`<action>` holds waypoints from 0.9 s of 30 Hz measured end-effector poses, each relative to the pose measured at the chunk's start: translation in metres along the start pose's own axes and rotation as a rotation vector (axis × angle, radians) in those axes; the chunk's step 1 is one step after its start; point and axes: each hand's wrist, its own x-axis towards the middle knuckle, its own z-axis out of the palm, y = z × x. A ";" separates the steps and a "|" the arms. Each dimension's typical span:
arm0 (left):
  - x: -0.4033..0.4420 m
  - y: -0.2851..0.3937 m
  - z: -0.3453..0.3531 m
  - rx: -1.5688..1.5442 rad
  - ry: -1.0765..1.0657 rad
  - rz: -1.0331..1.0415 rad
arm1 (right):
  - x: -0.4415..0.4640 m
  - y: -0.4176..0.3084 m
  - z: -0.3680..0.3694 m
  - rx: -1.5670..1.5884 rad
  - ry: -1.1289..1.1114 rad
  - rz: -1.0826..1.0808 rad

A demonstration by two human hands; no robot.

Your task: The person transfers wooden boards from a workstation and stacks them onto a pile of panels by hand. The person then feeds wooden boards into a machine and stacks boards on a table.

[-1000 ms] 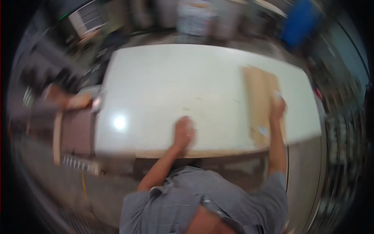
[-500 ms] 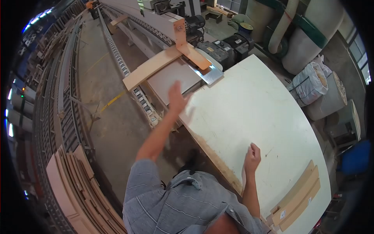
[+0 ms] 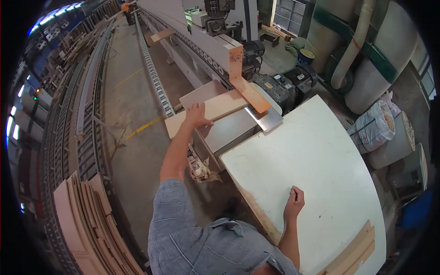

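Note:
My left hand (image 3: 196, 115) reaches across a pale wooden board (image 3: 224, 104) at the end of a long machine. Its fingers lie over the board's top and the thumb is by the near edge, so it grips the board. In front of the board is a flat metal bed (image 3: 229, 130). An orange bracket (image 3: 247, 94) extends over the board's right end, above a shiny metal plate (image 3: 270, 120). My right hand (image 3: 294, 202) is curled closed above the white tabletop (image 3: 293, 151), with nothing visible in it.
Wooden strips (image 3: 353, 252) lie at the table's near right. Stacked panels (image 3: 91, 220) stand at lower left beside a roller conveyor (image 3: 89, 137). A motor (image 3: 293, 80) and filled sacks (image 3: 373, 126) are at right. A person in orange (image 3: 126, 10) stands far off.
My left hand has moved forward from above the metal bed onto the wooden board. A brown panel now shows behind that board. My right hand stays curled over the table, and the view has shifted.

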 end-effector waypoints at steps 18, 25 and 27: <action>-0.309 0.330 0.069 -0.404 0.024 0.296 | -0.064 -0.038 -0.043 0.568 -0.139 0.094; -0.399 0.484 0.069 -0.660 -0.291 0.752 | -0.065 0.032 -0.192 0.397 0.484 0.045; -0.436 0.517 0.088 -1.053 -0.404 0.749 | -0.068 0.066 -0.251 0.309 0.572 -0.015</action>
